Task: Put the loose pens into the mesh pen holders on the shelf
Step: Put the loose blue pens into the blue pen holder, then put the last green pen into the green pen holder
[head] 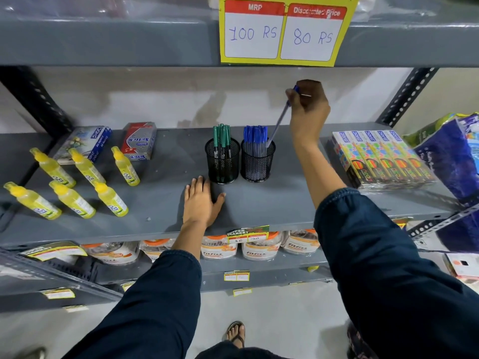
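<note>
Overhead, our right hand [308, 110] pinches a blue pen [281, 117] in closed fingers, its lower tip inside the right mesh holder [258, 161] among blue pens. Our left hand [201, 200] lies flat and empty, fingers spread, on the shelf [160, 203] beside the green-pen holder [222, 161].

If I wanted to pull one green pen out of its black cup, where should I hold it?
Pinch a green pen by its cap end, coming straight down from above. The pens stand upright in the left mesh holder, so only their tops stick out over the rim; the mesh wall blocks the sides. The blue-pen holder stands close on the right, so lift straight up.
</note>
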### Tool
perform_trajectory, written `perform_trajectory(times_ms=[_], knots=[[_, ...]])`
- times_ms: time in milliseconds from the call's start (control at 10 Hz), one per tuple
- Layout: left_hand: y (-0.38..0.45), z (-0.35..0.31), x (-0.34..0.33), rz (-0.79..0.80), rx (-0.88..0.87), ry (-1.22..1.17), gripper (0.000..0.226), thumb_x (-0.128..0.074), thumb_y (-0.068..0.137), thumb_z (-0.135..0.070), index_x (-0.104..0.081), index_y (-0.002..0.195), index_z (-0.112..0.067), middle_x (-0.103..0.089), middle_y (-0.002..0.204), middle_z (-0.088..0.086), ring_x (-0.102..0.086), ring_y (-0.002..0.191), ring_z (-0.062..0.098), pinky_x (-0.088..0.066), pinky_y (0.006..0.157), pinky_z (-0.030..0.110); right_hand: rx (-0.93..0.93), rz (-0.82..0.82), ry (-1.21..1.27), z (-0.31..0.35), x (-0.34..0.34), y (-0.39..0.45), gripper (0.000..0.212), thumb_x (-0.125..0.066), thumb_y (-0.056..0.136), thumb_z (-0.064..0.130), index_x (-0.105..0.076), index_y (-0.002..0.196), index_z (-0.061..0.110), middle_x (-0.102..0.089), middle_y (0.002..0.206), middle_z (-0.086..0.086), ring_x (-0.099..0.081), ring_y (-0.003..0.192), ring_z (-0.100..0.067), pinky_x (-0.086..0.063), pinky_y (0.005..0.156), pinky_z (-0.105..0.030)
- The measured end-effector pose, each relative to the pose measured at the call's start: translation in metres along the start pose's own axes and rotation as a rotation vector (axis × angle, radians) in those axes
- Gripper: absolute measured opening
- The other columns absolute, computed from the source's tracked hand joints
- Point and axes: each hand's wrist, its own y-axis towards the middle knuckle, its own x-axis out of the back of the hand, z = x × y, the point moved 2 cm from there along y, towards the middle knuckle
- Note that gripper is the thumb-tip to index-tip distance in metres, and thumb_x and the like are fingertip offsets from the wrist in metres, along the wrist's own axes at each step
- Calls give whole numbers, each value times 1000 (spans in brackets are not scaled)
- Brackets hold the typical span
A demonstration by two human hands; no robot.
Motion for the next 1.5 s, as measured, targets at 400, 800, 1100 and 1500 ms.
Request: perform_trajectory(times_ms=[400,800,1100,1500], knots=[[1,0,0,19,4,22,64,-37,94,-48,-25,143,-9,-23,155,13,-13,145,29,-7,121,42,-109,393,-389,-53,-31,-47,22,-61,86,0,-63,108,-2,-64,110,-21,-65,96,-27,-48,79,-20],[0,0,0,5,-8,17,63,-38,94,-47,-28,142,-8,-24,154,14,-14,145,30,-7,121,43,-169,159,-922,-90,53,-74,39,-48,83,1,-51,122,3,-52,126,-22,-46,115,-40,-41,91,-46],[0,0,-1,1,-18,20,62,-38,94,-47,-30,141,-7,-26,154,15,-16,144,31,-8,121,45,-347,0,-1194,-112,143,-127,31,-48,87,9,-50,116,0,-52,124,-23,-44,117,-37,-31,99,-48],[0,0,-2,0,-22,21,62,-40,94,-45,-32,140,-4,-28,152,18,-18,143,33,-9,120,46,-315,10,-931,-93,159,-111,39,-49,88,0,-46,126,5,-54,125,-19,-49,115,-37,-41,96,-47]])
